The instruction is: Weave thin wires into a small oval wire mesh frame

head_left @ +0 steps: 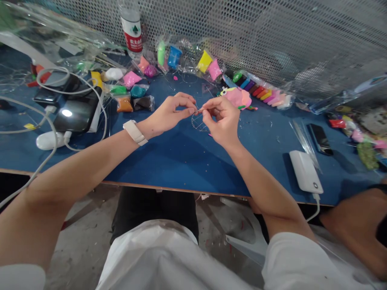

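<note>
Between both hands, above the blue tabletop point(181, 161), is a thin wire bent into a loop point(198, 128). My left hand point(172, 112) pinches it from the left with thumb and forefinger. From the right, my right hand point(222, 119) pinches the wire at nearly the same spot, the fingertips of both hands almost touching. Part of the loop hangs below the fingers, and part is hidden behind my right hand. Just beyond my right hand lies a pink clay figure point(237, 98) with a round white eye and some green and yellow bits.
Clay packets, such as a yellow one point(204, 61) and an orange one point(124, 104), line the back near a water bottle point(132, 34). Cables and a black power bank point(77, 112) lie left. A white power bank point(306, 171) and phone point(320, 139) lie right, near another person's arm point(358, 225).
</note>
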Available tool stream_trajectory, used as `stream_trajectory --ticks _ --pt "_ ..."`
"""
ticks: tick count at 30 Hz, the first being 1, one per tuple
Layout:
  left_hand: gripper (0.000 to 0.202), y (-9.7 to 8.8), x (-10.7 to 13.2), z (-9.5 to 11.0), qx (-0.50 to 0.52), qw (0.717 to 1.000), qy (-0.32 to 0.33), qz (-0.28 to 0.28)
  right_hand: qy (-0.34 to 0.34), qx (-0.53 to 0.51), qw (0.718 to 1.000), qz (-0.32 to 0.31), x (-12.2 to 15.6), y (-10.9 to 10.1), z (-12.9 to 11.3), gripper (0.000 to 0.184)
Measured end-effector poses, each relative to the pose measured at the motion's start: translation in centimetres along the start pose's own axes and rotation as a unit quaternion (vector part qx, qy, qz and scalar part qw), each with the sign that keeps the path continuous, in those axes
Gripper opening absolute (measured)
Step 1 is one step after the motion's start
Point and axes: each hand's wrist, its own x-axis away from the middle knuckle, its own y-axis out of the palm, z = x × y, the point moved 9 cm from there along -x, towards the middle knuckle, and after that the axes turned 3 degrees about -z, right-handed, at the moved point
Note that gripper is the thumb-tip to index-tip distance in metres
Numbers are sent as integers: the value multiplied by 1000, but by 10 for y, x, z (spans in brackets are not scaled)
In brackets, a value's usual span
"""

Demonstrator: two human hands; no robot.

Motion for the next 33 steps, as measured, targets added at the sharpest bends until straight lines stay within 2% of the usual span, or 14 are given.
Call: stream_trajectory --ticks 4,7,9,12,15,18,25,31,33 --pt "31 10 1 -12 106 993 -46 -31 19 -36 999 -5 1 2 2 30" --pt "33 14 2 -19 134 987 -80 -42 40 -50 998 -10 0 4 8 37" --pt "30 9 1 -20 96 993 -74 -16 48 -56 997 -14 0 6 14 40" --pt "19 -4 2 -10 -20 998 -22 47 53 -56 997 -15 1 9 24 42" --pt "16 -12 7 7 -137 984 53 101 54 -48 997 -4 3 10 30 41" --pt "20 -11 12 19 -215 964 102 118 53 -52 997 7 6 11 27 40" --pt "27 -13 15 23 -230 959 93 137 56 -62 996 13 8 15 12 40" --pt "26 -12 18 31 -254 950 108 144 76 -83 994 17 10 20 17 44" --pt "26 -14 18 33 -265 941 141 157 79 -110 991 22 10 21 19 47"
